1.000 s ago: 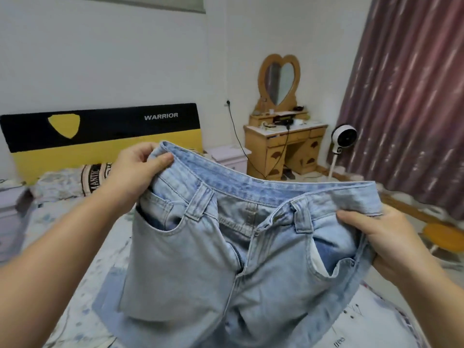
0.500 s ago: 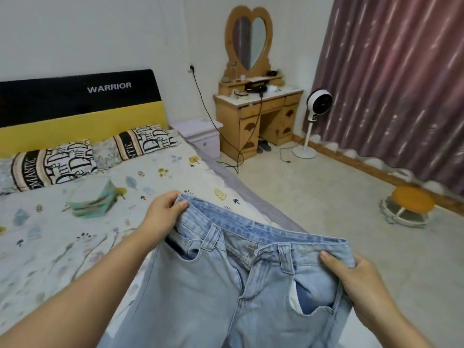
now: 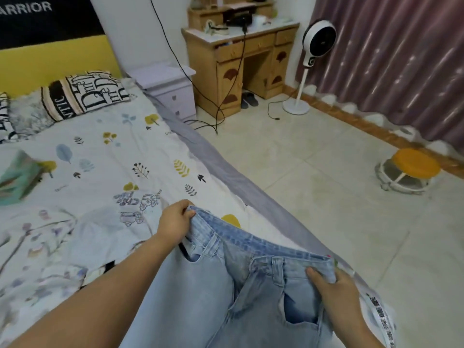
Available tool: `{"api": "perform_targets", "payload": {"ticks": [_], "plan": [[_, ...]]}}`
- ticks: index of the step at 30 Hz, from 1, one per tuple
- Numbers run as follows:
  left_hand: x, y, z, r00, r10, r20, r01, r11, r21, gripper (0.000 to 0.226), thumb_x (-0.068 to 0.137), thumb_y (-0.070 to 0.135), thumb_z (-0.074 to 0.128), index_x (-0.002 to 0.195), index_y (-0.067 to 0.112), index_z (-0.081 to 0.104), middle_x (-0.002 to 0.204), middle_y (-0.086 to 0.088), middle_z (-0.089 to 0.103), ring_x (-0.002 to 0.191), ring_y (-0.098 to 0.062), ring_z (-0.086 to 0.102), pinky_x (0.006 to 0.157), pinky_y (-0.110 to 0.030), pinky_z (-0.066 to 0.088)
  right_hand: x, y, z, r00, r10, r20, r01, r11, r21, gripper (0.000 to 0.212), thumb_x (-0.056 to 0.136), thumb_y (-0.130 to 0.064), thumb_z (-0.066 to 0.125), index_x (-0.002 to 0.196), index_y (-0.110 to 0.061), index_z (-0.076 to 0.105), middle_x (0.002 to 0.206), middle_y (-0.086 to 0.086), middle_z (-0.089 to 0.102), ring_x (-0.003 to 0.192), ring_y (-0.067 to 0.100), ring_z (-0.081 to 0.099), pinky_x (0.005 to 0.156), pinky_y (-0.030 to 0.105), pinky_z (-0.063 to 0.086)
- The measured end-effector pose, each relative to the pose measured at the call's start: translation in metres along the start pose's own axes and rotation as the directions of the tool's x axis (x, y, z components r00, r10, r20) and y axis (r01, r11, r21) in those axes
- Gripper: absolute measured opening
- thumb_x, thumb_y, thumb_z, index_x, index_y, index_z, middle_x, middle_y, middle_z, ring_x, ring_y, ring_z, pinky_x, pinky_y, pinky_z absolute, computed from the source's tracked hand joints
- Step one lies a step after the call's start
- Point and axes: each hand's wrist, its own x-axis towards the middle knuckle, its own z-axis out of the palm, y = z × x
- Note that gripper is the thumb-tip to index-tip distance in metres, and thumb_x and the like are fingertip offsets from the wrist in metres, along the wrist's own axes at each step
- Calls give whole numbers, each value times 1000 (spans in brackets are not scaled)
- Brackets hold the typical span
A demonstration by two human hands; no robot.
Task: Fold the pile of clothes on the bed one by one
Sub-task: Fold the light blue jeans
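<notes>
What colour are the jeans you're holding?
Light, faded blue denim jeans, gripped at the waistband by both hands; the head view shows it clearly.

The bed sheet [image 3: 150,156] ahead of the jeans [image 3: 213,297] lies flat and open; a folded green cloth [image 3: 15,177] sits far left; pillows [image 3: 82,94] line the far end by the headboard [image 3: 50,61].

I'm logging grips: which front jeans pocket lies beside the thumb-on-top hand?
The front pocket beside the right hand, whose thumb presses the jeans waistband; the other pocket sits beside the left hand.
</notes>
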Motion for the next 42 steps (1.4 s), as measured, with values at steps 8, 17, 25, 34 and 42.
{"api": "perform_targets", "payload": {"ticks": [8,17,25,34,42], "plan": [[61,-36,89,998,-61,35,60,998,35,9,90,3,50,87,2,58,84,-14,59,80,-26,52,64,-29,29,83,66,34,999,13,-49,-22,985,-172,8,83,-13,69,81,-10,62,79,9,63,78,27,57,68,29,34],[53,-69,156,862,487,143,-497,752,433,28,73,15,46,95,7,62,100,-15,63,92,-29,54,74,-36,44,113,115,75,941,-339,3,200,547,-813,67,56,0,81,119,-3,59,107,25,58,98,42,55,73,50,47],[44,-50,198,653,130,746,-751,235,617,39,95,39,35,114,13,57,113,-7,58,109,-25,51,100,-38,24,121,146,132,848,-405,341,479,311,-821,52,38,-18,94,84,-12,69,75,7,63,71,27,60,70,38,28],[64,-9,188,625,-58,778,-737,283,613,23,94,13,46,114,14,57,120,-2,57,111,-23,52,96,-35,33,119,130,113,783,-555,282,589,514,-624,10,77,-26,60,69,-25,54,67,-8,54,60,14,53,69,30,29],[64,-10,191,554,142,820,-707,600,374,16,85,16,54,82,27,65,80,10,57,79,-12,52,79,-28,34,114,122,100,804,-509,307,589,613,-526,21,83,-34,41,74,-23,58,71,-9,55,65,9,46,67,29,34]]}}
